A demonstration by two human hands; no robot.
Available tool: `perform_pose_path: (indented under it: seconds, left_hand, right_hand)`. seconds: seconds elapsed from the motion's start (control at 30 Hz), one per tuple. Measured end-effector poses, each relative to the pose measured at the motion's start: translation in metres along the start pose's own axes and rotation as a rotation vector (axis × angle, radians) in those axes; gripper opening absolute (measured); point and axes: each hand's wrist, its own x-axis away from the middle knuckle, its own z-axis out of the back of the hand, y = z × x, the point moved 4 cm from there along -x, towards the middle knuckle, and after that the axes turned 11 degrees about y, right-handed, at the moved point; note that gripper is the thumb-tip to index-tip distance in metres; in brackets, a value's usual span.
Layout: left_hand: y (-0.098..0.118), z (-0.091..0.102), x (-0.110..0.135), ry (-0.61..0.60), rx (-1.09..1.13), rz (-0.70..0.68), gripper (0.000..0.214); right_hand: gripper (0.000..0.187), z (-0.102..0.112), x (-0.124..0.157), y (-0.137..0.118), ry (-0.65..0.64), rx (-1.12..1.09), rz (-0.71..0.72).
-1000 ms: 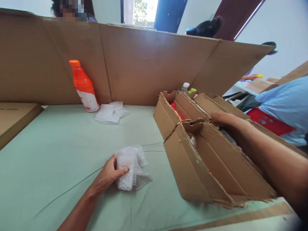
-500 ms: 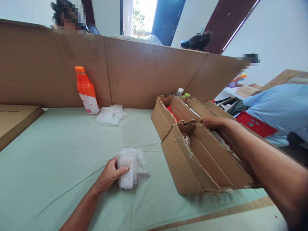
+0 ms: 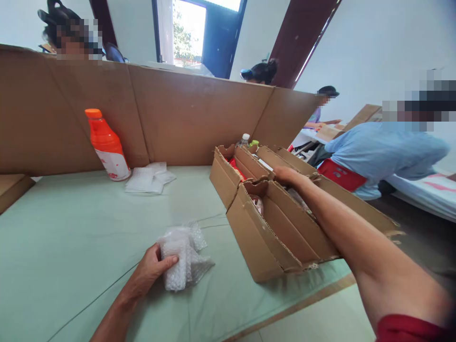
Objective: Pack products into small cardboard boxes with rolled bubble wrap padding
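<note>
Bubble wrap (image 3: 178, 259) is held in the left grip (image 3: 151, 267), on the green surface (image 3: 89, 218), to the left of the cardboard compartments (image 3: 251, 249). The right grip (image 3: 285, 175) is dipped among these, partly hidden; whether anything is grasped cannot be told. An orange bottle (image 3: 107, 145) is stood beside white sheets (image 3: 144, 180).

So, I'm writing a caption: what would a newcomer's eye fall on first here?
Probably the bright orange bottle, at the back left by the cardboard wall. Next, the bubble wrap in the left hand, lower down, then the cardboard boxes towards the right, with the right hand over them.
</note>
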Motion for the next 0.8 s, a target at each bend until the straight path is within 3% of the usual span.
perform_pose_path:
  seconds: [0.1, 0.17, 0.27, 0.33, 0.4, 0.5, 0.7, 0.8]
  left_hand:
    - [0.0, 0.002, -0.001, 0.071, 0.028, -0.006, 0.062]
    - [-0.001, 0.002, -0.004, 0.126, 0.109, 0.006, 0.06]
    - [-0.003, 0.003, -0.006, 0.234, 0.269, 0.019, 0.063]
    - [0.0, 0.006, -0.007, 0.296, 0.332, -0.002, 0.067]
    - [0.009, 0.011, -0.008, 0.35, 0.356, -0.039, 0.069]
    - [0.041, 0.029, -0.023, 0.418, 0.352, -0.123, 0.07]
    - [0.135, 0.097, -0.114, 0.6, 0.166, -0.333, 0.073]
    - [0.139, 0.128, -0.143, 0.796, -0.038, -0.375, 0.083]
  right_hand:
    - [0.023, 0.038, 0.009, 0.006, -0.018, 0.101, -0.162]
    - [0.026, 0.071, 0.021, 0.005, 0.044, 0.142, -0.196]
    - [0.035, 0.119, 0.047, -0.01, 0.323, 0.096, -0.149]
    - [0.035, 0.138, 0.065, -0.033, 0.515, -0.085, -0.077]
    - [0.032, 0.139, 0.075, -0.065, 0.543, -0.352, 0.02]
    - [0.03, 0.123, 0.069, -0.132, 0.365, -0.663, 0.162]
    - [0.041, 0.089, 0.028, -0.274, 0.071, -0.947, 0.308]
    - [0.03, 0.081, 0.031, -0.304, -0.101, -0.979, 0.432]
